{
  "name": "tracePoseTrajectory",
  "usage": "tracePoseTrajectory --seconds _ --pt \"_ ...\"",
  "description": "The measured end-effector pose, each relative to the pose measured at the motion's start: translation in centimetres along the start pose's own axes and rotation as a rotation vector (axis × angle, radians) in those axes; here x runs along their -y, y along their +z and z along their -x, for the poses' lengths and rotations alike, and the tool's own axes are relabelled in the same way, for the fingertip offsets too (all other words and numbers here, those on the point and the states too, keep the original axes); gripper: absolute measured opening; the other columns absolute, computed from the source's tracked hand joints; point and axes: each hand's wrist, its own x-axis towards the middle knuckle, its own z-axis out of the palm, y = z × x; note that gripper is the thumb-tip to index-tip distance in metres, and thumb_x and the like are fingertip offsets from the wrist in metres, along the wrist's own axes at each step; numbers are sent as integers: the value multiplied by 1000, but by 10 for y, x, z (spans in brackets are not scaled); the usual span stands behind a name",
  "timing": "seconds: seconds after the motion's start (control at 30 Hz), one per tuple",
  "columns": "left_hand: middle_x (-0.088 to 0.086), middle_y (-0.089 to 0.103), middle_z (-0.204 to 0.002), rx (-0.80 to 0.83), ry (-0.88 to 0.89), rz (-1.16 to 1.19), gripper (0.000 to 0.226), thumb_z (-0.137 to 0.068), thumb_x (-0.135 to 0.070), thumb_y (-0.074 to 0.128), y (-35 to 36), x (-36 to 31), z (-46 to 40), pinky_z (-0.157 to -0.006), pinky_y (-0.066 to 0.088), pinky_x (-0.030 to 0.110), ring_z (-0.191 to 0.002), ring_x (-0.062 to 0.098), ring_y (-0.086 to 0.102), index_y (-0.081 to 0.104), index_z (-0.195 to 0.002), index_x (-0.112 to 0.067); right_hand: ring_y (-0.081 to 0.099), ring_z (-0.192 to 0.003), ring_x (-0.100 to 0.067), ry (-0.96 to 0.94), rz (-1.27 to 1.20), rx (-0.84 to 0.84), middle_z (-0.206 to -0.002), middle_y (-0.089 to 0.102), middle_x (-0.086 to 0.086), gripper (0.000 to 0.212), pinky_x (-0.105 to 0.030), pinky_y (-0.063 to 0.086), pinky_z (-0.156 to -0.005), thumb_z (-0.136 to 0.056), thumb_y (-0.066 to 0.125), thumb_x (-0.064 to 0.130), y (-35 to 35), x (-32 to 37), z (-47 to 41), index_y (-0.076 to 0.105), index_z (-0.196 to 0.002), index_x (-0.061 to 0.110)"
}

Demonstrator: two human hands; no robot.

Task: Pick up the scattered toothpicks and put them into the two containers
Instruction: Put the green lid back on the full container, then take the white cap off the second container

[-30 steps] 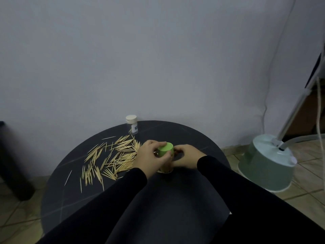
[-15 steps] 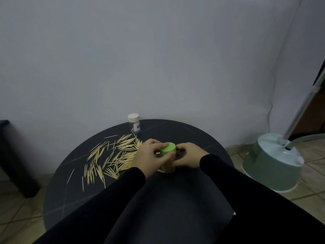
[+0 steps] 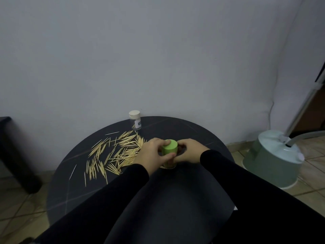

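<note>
Several pale toothpicks (image 3: 116, 152) lie scattered on the left half of a round dark table (image 3: 175, 191). A container with a green lid (image 3: 169, 147) stands near the table's middle, with toothpicks visible inside its lower part. My left hand (image 3: 152, 156) grips it from the left, fingers on the lid. My right hand (image 3: 190, 152) holds it from the right. A second small clear container with a white cap (image 3: 135, 120) stands upright at the table's far edge by the wall.
A grey wall rises just behind the table. A pale green appliance base (image 3: 272, 162) with a pole and hose stands on the tiled floor at the right. A dark piece of furniture (image 3: 12, 152) is at the left edge.
Both hands stay on the green-lidded container. The view has shifted slightly; the lid looks a little more tilted toward me.
</note>
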Motion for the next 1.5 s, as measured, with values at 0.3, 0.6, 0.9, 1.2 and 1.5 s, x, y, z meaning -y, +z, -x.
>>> tracePoseTrajectory --seconds 0.3,0.6,0.9,1.2,1.5 --pt "-16 58 -114 0 -76 206 54 -85 -46 63 -16 8 1 -82 43 10 -99 -7 54 48 -134 -30 62 -94 -8 -32 -6 -76 -101 68 8 44 -28 51 -84 -73 80 37 0 8 -9 67 -112 23" --pt "-5 62 -111 -260 -355 180 40 -88 -25 64 -30 75 -61 -75 42 19 -85 2 56 54 -127 -18 59 -96 -13 9 -113 -234 -112 66 0 52 -26 45 -81 -73 81 35 -6 40 -104 63 -117 14" --pt "7 37 -138 -350 -449 166 74 -81 -18 71 -8 133 -127 -105 35 34 -128 22 39 31 -143 -21 58 -111 -22 112 -104 -275 -123 63 -6 53 -31 47 -90 -77 77 32 12 24 -192 59 -123 11" --pt "7 51 -130 -407 -525 194 66 -82 -22 70 16 170 -158 -102 43 43 -122 25 48 37 -138 -20 57 -112 -21 108 -109 -231 -125 61 -7 56 -32 47 -93 -79 76 32 14 13 -226 55 -126 10" --pt "-1 52 -120 -437 -357 191 59 -80 -29 71 -5 146 -145 -90 46 29 -105 12 53 44 -132 -22 40 -128 -23 -10 -15 -460 -135 39 -8 84 -35 38 -102 -83 67 46 11 23 -200 25 -150 19"
